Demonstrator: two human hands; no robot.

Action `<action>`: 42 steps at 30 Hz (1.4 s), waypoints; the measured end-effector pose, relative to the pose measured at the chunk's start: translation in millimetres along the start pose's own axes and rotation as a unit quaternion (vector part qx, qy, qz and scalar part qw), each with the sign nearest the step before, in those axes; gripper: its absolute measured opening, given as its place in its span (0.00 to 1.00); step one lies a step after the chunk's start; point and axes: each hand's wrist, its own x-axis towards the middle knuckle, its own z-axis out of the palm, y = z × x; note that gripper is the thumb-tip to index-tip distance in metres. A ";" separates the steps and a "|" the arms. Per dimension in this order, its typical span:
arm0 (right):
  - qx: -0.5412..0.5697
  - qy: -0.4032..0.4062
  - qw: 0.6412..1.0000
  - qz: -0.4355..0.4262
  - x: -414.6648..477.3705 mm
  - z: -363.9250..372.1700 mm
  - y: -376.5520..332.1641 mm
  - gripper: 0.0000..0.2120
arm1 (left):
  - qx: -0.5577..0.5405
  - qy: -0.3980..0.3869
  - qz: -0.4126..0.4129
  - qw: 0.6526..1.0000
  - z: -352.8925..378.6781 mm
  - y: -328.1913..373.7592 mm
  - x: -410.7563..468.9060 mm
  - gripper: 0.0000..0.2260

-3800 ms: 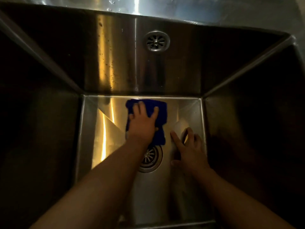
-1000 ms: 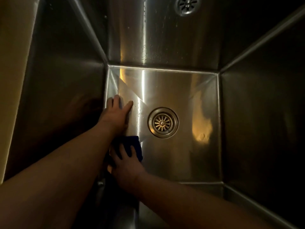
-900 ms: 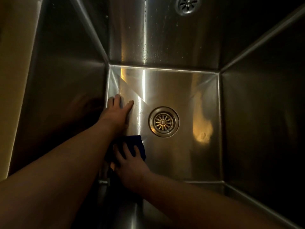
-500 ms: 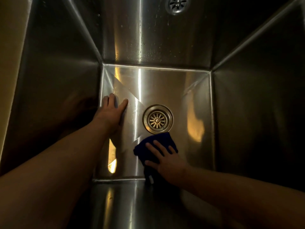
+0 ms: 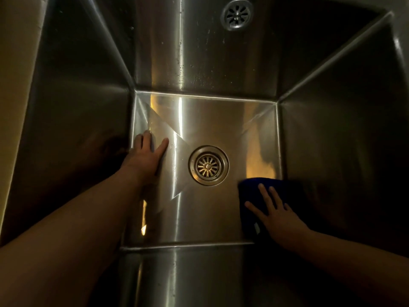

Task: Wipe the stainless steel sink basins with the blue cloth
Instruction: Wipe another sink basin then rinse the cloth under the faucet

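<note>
Since half a second ago, the right hand (image 5: pixel 281 216) and the blue cloth (image 5: pixel 250 190) under it have moved. They were just on the near side of the drain strainer (image 5: pixel 208 165), and now they are at the right part of the floor of the sink basin (image 5: pixel 210 216). The left hand (image 5: pixel 143 158) stays at the same place, at the left edge of the floor.

The blue cloth now lies on the near right part of the basin floor, to the right of the drain strainer and apart from it. Its right side reaches the foot of the right wall (image 5: pixel 343 151). The right hand lies flat on top of it, with the fingers straight and spread, pointing to the far side. Its grip is fully open: it only presses the cloth down and does not curl around it.

The left hand rests flat on the bare steel, left of the drain strainer, with straight fingers and the thumb set apart. Its grip is open too and holds nothing. Its outer fingers are at the line where the floor meets the left wall (image 5: pixel 77 129).

The drain strainer sits about in the middle of the floor. High on the far wall (image 5: pixel 199 63) there is a round overflow opening (image 5: pixel 236 13), and small drops or spots show on that wall. Both forearms are bare and come in from the near side.
</note>
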 end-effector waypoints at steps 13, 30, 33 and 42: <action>0.081 0.088 0.992 0.046 40.2 -31.0 7.3 0.48 | 0.000 0.013 -0.001 1.000 -1.3 4.7 -2.6 0.57; 0.156 0.208 0.955 0.145 141.9 -166.0 72.2 0.48 | -0.020 0.014 -0.019 1.000 4.4 2.7 0.5 0.58; 0.182 0.218 0.945 0.161 144.3 -166.6 60.0 0.48 | -0.044 0.008 -0.022 0.999 3.5 2.7 -0.9 0.58; 0.222 0.266 0.937 0.041 140.2 -200.0 -8.0 0.43 | -0.206 0.138 -0.052 0.967 -19.1 12.5 -14.4 0.42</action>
